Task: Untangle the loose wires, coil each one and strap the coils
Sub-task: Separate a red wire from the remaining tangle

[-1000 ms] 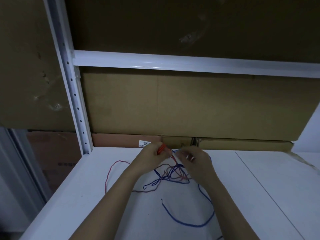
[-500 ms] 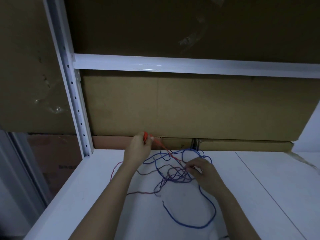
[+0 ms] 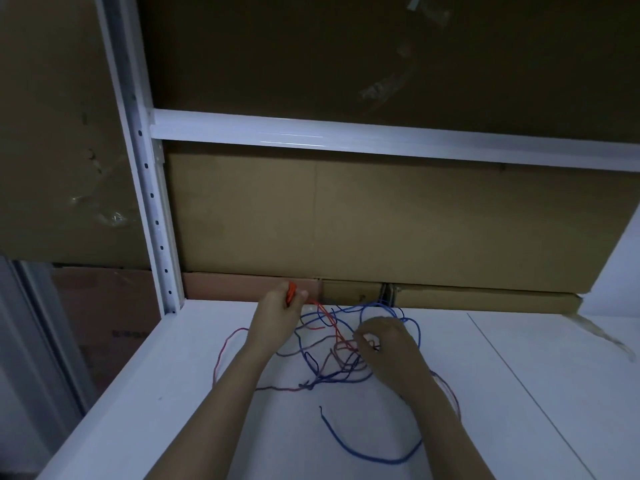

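Observation:
A red wire (image 3: 328, 318) and a blue wire (image 3: 367, 453) lie knotted together on the white shelf surface (image 3: 194, 393). My left hand (image 3: 277, 315) grips a small bundle of the red wire, lifted at the back of the shelf, and a taut strand runs from it down into the tangle (image 3: 332, 362). My right hand (image 3: 388, 348) rests on the tangle and pinches strands at its left side. A long blue loop trails toward me. A red loop (image 3: 221, 355) spreads out to the left.
The shelf belongs to a white metal rack with an upright post (image 3: 152, 216) at the left and a crossbeam (image 3: 346, 136) above. Large brown cardboard boxes (image 3: 381, 220) stand along the back. The shelf's left edge drops off beside my left forearm.
My left hand has pulled the red wire up and to the back left, away from my right hand, drawing a strand taut. My right hand has dropped onto the tangle.

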The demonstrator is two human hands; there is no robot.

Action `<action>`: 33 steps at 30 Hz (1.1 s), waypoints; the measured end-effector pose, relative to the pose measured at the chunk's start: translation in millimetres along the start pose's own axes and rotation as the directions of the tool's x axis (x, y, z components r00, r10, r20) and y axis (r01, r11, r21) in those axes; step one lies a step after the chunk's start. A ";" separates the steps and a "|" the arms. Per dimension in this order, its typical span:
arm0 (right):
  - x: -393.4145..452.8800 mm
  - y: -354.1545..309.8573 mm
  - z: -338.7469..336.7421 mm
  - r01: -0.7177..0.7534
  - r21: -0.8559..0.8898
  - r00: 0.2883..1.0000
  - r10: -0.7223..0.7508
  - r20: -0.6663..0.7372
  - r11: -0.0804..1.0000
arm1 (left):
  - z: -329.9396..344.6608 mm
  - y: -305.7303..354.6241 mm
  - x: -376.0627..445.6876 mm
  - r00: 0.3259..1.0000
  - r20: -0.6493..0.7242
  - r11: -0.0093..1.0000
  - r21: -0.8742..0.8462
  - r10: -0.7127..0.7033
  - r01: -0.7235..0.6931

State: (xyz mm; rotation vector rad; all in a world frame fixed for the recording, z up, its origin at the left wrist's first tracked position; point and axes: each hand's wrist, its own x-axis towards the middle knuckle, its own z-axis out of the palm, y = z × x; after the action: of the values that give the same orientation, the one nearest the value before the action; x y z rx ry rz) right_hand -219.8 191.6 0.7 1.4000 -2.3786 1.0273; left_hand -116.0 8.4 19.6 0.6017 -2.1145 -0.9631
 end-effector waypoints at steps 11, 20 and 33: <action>22.3 -36.8 36.4 -0.204 0.705 0.931 0.358 -0.075 0.679 | -11.8 2.4 -14.4 0.999 0.049 1.000 -0.006 -0.008 0.008; 44.0 15.6 7.4 -0.340 0.684 0.750 0.625 -0.216 0.645 | -50.7 -35.4 -15.8 0.987 -0.100 0.985 0.110 -0.125 0.136; 11.4 -13.6 27.9 -0.060 0.204 0.998 0.060 0.005 0.977 | -26.4 -26.8 -12.8 0.993 0.059 0.994 0.050 -0.099 0.096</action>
State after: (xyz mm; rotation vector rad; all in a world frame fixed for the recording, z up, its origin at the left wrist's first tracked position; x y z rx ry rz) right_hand -209.8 161.3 -8.0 1.3974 -2.3848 1.3204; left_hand -84.6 -11.4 5.3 0.7130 -2.1842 -0.9994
